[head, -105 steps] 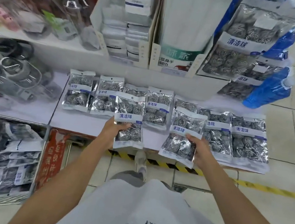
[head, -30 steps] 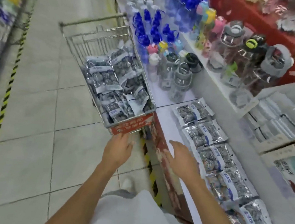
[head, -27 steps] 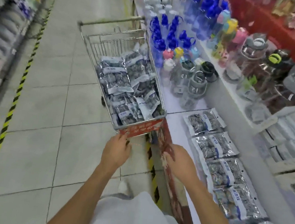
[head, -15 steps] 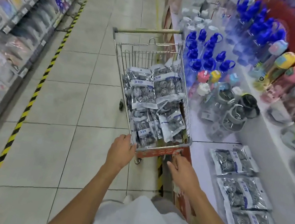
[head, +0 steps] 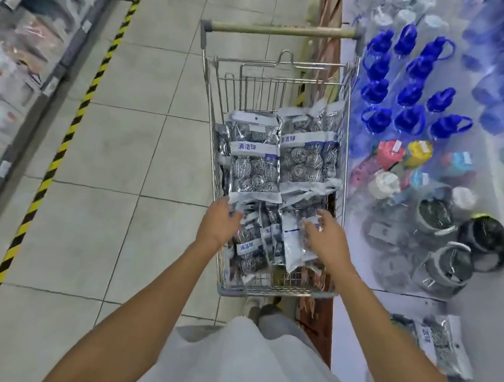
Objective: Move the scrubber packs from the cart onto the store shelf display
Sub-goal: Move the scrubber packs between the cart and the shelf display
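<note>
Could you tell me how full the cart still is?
Partly full: scrubber packs are piled across the cart basket's floor, below its rim.

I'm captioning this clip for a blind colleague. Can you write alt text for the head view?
Both hands, left hand and right hand, reach into a wire cart piled with scrubber packs. The cart stands in a tiled aisle beside a white shelf of blue-lidded bottles.

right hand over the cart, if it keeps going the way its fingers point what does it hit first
Most likely the white-backed scrubber pack lying under the right hand in the wire shopping cart; depth is unclear, so its fingers may already touch it.
</note>
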`<state>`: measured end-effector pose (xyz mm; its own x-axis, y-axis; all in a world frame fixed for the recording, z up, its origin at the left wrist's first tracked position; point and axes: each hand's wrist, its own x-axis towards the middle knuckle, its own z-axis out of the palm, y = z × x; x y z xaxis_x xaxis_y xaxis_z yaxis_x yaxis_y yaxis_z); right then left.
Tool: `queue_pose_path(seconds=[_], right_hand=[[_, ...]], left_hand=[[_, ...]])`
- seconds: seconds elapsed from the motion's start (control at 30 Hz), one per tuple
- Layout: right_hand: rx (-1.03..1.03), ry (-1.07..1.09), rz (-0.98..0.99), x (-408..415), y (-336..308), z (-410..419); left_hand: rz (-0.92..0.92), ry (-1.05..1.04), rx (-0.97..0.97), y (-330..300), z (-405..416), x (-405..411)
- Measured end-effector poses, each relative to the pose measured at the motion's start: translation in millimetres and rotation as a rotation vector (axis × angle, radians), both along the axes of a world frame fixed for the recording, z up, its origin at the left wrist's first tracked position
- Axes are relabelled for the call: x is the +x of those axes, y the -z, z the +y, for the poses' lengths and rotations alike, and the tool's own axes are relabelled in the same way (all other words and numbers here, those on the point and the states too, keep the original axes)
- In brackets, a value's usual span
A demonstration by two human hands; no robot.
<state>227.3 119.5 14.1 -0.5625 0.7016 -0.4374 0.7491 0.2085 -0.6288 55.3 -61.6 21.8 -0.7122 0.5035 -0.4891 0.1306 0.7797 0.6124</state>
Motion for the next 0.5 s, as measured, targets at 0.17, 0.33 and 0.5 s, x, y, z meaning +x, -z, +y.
queue_pose_path(seconds=[0.17, 0.33, 0.5], right_hand=[[-0.1, 0.076, 0.003, -72, 10, 83], [-0.119, 0.129, -0.021, -131, 30, 137], [-0.179, 0.195, -0.065, -169, 60, 167]], left_hand=[[-0.127, -0.177, 0.0, 49, 53, -58], [-0.124, -0.255, -0.016, 56, 96, -103], [-0.244, -0.343, -0.062, 87, 118, -142]])
